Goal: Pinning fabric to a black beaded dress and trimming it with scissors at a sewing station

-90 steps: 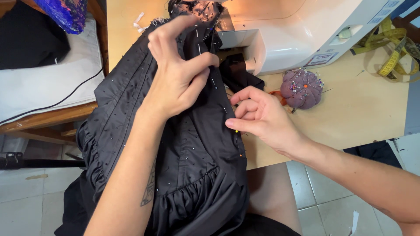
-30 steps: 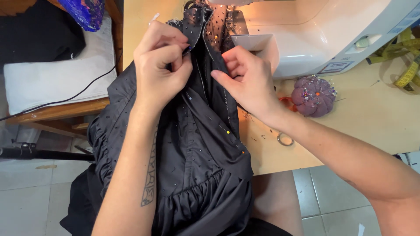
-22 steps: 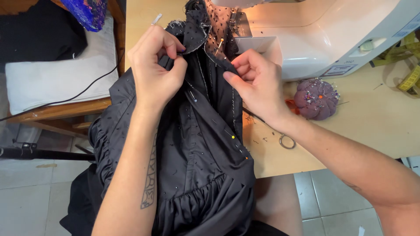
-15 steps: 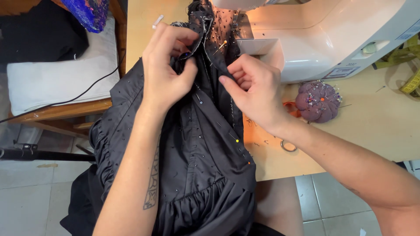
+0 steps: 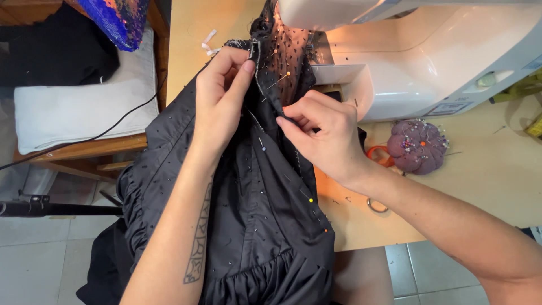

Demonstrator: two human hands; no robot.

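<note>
A black garment (image 5: 248, 226) with small beads and a ruffled hem hangs from the wooden table (image 5: 508, 186) down over my lap. Its upper edge, with sheer dotted mesh, runs under the white sewing machine (image 5: 429, 62). My left hand (image 5: 220, 101) pinches the garment's left seam edge near the top. My right hand (image 5: 322, 135) pinches the opposite fold just right of it. Several pins with coloured heads stick along the seam.
A purple pincushion (image 5: 418, 146) full of pins sits to the right of my right hand, with orange-handled scissors (image 5: 381, 161) beside it. A small metal ring (image 5: 376, 205) lies on the table. A chair with a white cushion (image 5: 79, 113) and a black cable stands at the left.
The garment has been pulled up toward the machine. My right hand moved from the lower seam up to the fold beside my left hand, and both shifted their pinch along the edge.
</note>
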